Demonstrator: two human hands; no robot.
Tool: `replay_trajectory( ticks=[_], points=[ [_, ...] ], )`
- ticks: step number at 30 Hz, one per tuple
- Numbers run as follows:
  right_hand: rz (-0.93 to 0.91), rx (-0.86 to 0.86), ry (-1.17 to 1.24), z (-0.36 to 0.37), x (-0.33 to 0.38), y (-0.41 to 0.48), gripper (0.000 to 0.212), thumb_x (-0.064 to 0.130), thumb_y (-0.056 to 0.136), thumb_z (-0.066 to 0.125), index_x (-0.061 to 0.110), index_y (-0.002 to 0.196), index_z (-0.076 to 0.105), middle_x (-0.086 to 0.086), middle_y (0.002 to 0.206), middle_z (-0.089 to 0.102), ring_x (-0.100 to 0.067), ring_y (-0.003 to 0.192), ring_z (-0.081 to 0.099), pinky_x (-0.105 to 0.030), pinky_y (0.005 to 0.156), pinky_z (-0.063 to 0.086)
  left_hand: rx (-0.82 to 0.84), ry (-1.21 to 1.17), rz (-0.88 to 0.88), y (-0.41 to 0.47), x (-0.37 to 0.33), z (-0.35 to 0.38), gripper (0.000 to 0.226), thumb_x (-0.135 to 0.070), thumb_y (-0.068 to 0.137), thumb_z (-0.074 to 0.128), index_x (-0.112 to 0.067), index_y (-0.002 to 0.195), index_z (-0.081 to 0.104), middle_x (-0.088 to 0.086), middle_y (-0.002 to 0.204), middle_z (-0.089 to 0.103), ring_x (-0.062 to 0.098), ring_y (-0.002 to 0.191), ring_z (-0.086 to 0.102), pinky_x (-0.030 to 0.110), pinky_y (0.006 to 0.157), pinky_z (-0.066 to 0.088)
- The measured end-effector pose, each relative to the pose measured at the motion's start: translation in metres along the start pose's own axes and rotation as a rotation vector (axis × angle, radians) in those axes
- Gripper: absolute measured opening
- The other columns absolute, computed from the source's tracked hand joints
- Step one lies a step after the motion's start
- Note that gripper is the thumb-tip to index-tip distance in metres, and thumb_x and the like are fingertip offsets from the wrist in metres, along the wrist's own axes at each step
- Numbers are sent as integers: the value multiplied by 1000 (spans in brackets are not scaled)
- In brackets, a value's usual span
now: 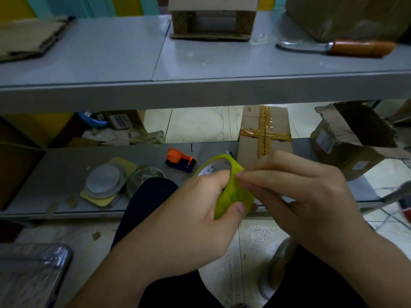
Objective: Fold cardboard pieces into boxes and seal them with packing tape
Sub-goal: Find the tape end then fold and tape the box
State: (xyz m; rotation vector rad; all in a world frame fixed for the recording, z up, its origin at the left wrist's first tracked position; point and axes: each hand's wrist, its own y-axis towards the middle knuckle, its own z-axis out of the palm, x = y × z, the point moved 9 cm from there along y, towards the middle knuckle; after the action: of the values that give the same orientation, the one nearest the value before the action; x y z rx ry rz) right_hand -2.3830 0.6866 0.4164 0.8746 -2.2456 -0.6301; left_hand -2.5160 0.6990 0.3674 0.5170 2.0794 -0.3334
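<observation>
On the far left of the upper shelf (100,54) lies a flattened piece of cardboard (29,37). Below it, at my bottom left, sits a shiny crinkled tray (29,274). On the lower shelf (66,165) there is a yellow-backed pack with a round pale disc in it (106,183), and to its right an orange and purple tape dispenser (180,162), standing apart from everything I hold.

My left hand (191,210) grips the tape roll (231,192), which is yellow-green. My thumb is laid across its outer band and my fingers are curled round the rim from the far side. I hold the roll in the air in front of the lower shelf, above my knees, tilted so its hole faces up and away from me.

My right hand (295,190) meets it from the other side, fingers bent and drawn together, the tips pinching at the roll's outer surface near its upper edge (I cannot tell whether a loose end of tape is under them).

Just behind my right hand a closed cardboard box (264,132) stands on the lower shelf, brown tape crossed over its face. Further right is an open box (351,138) with ragged flaps. Up on the top shelf a small cardboard box (212,18) sits in the middle, and to the right a knife (338,48) with a brown handle lies flat in front of a large box (347,16).
</observation>
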Motion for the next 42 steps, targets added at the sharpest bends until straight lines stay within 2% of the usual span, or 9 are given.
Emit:
replay_trajectory(
  ticks=[4, 8, 11, 14, 16, 19, 30, 35, 42],
  points=[
    [-108, 112, 36, 0, 8, 7, 18, 15, 100, 68, 11, 115, 77, -6, 106, 69, -20, 91, 69, -37, 70, 56, 75, -56, -1, 1, -6, -8, 11, -21, 102, 66, -19, 96, 75, -4, 77, 78, 18, 63, 72, 39, 61, 62],
    [-220, 161, 33, -9, 21, 16, 20, 16, 101, 65, 8, 116, 75, -8, 106, 68, -22, 92, 67, -36, 75, 53, 200, -210, 57, 5, -22, -17, 33, -47, 84, 83, -16, 81, 76, 9, 57, 68, 13, 45, 63, 24, 43, 48],
    [-239, 187, 74, -12, 27, 23, 21, 18, 103, 58, 7, 111, 74, -9, 103, 66, -21, 88, 65, -34, 74, 51, 185, -341, 111, 10, -27, -18, 68, -80, 77, 69, -13, 70, 68, 21, 57, 57, 28, 43, 55, 33, 42, 43],
    [-179, 183, 148, -9, 22, 28, 18, 15, 103, 56, 6, 109, 72, -9, 94, 63, -21, 80, 63, -32, 68, 49, 60, -570, 13, 20, -9, -20, 93, -85, 75, 66, 8, 71, 57, 33, 63, 42, 33, 57, 47, 42, 59, 35],
    [-145, 167, 176, -7, 19, 27, 18, 14, 103, 55, 7, 109, 71, -8, 91, 63, -19, 78, 62, -29, 68, 48, 64, -631, 5, 24, -10, -14, 74, -69, 86, 65, -1, 58, 54, 23, 57, 32, 27, 53, 36, 41, 57, 25],
    [-133, 169, 200, -3, 17, 23, 19, 14, 103, 53, 7, 109, 70, -5, 94, 64, -16, 83, 63, -29, 70, 49, 60, -684, -49, 26, -5, -10, 50, -56, 89, 69, -25, 52, 55, -1, 54, 36, 16, 49, 34, 38, 58, 20],
    [-115, 99, 272, -1, 20, 13, 16, 14, 103, 50, 11, 102, 66, -8, 94, 63, -26, 84, 62, -41, 71, 48, 213, -705, -20, 25, -6, 3, 66, -42, 97, 54, 14, 63, 42, -2, 48, 33, 13, 42, 29, 30, 47, 21],
    [-89, 64, 274, 0, 18, 12, 19, 10, 101, 51, 4, 101, 69, -9, 96, 65, -25, 87, 64, -38, 72, 49, 182, -712, -20, 25, -5, 0, 54, -36, 101, 52, -5, 57, 48, -5, 47, 38, 10, 42, 33, 24, 46, 26],
    [-51, 80, 286, 5, 15, 13, 18, 10, 101, 47, 5, 100, 65, -8, 91, 60, -26, 82, 60, -38, 71, 46, 181, -756, -23, 27, -6, 0, 53, -32, 102, 50, -9, 55, 46, -5, 45, 36, 8, 39, 33, 21, 43, 27]
  ],
)
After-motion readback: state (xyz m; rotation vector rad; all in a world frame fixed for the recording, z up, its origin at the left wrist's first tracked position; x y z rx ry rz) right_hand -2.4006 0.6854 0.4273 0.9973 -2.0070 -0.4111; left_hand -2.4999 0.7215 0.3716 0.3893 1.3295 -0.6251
